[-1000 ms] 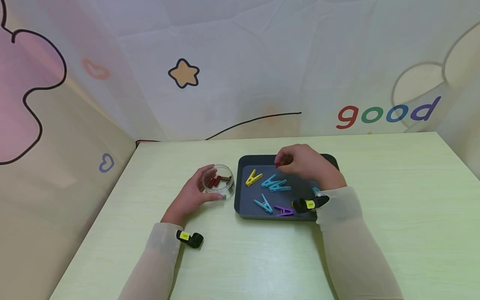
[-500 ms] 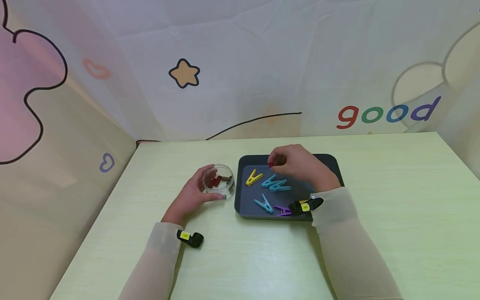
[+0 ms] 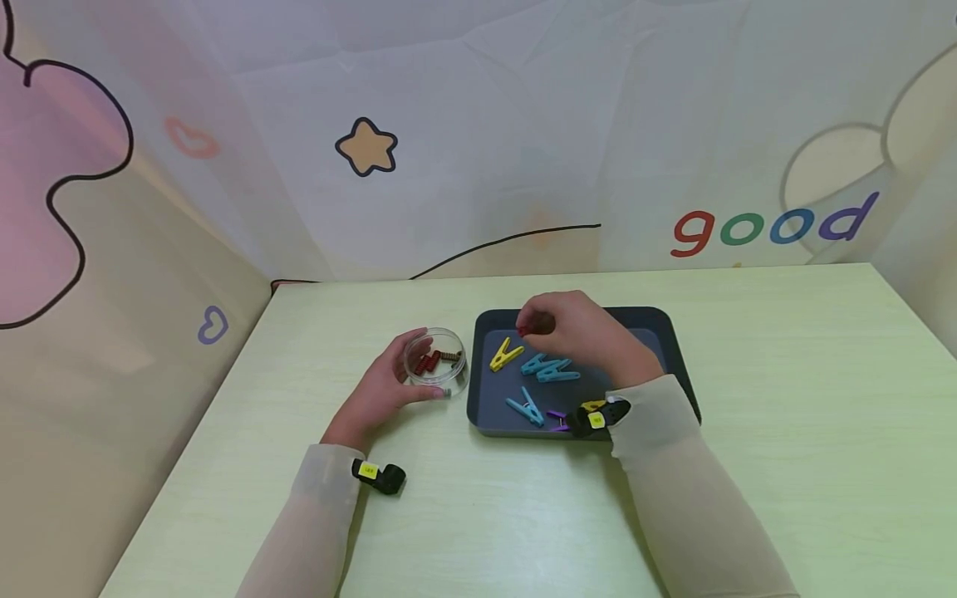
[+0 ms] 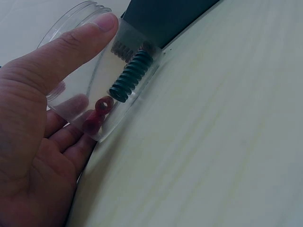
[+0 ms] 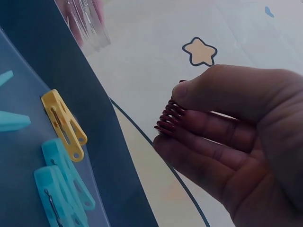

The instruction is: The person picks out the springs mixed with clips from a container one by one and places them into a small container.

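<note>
My left hand (image 3: 385, 378) grips a clear round jar (image 3: 449, 382) by its side on the table, left of the dark tray. Inside the jar lie a green coil spring (image 4: 131, 75) and red springs (image 4: 97, 116), along with a brownish one (image 3: 450, 355). Between thumb and fingers, my right hand (image 3: 571, 328) pinches a dark red coil spring (image 5: 170, 113) above the tray's far left part. Below that hand, clothespins rest in the tray: a yellow clothespin (image 3: 506, 355), several blue clothespins (image 3: 527, 407) and a purple clothespin (image 3: 557, 420), which the right wrist partly covers.
The dark grey tray (image 3: 473, 399) with its raised rim stands on the pale wooden table (image 3: 493, 515), close to the jar's right side. Behind the table's far edge hangs a printed cloth backdrop (image 3: 478, 166). Another yellow clothespin (image 3: 593, 405) shows beside the right wrist.
My right hand has moved left over the tray toward the jar, still pinching the red spring. The left hand and the jar have stayed in place.
</note>
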Demonstrator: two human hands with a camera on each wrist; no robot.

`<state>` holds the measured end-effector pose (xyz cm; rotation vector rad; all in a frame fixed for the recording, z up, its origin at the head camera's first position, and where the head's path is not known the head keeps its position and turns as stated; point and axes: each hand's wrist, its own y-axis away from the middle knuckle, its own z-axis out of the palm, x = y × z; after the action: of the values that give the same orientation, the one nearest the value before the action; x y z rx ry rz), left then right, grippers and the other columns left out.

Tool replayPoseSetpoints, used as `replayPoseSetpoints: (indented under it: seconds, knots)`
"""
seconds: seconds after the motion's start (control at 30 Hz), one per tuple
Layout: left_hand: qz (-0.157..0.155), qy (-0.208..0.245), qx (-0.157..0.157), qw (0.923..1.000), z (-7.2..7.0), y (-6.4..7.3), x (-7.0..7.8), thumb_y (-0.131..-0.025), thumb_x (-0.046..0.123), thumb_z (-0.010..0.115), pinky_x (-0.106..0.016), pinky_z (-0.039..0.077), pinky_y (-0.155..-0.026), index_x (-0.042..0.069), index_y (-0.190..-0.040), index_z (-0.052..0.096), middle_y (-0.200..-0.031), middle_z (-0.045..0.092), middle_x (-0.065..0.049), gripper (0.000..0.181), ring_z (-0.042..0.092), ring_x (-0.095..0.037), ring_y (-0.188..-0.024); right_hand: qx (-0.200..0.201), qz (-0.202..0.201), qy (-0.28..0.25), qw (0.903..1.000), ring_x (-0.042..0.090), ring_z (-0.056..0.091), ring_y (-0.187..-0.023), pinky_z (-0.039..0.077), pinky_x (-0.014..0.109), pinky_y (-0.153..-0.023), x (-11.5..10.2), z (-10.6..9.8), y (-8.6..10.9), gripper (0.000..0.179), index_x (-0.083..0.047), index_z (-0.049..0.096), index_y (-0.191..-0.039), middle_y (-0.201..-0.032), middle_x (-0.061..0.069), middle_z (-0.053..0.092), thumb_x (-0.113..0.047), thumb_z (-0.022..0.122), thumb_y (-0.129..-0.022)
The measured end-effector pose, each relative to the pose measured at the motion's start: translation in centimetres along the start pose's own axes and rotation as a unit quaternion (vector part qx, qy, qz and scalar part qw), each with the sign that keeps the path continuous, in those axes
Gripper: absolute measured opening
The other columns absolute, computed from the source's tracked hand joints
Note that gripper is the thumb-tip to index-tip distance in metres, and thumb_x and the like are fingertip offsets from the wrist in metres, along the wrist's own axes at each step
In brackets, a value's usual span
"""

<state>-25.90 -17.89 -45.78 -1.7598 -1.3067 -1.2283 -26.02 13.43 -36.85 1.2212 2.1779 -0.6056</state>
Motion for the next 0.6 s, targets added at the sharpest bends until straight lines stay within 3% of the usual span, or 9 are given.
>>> replayPoseSetpoints:
  seconds: [0.6]
  knots:
    - [-0.002, 0.000, 0.001, 1.0000, 0.0, 0.1, 0.2, -0.068, 0.030, 0.089, -0.040, 0.028, -0.120, 0.034, -0.146, 0.033, -0.150, 0.044, 0.007, 0.096, 0.037, -0.013, -0.142, 0.021, -0.027, 0.007, 0.9994, 0.014, 0.068, -0.095, 0.057, 0.034, -0.089, -1.1, 1.4, -0.6, 0.021, -0.010, 0.068, -0.108, -0.106, 0.001, 0.069, -0.016, 0.070, -0.088]
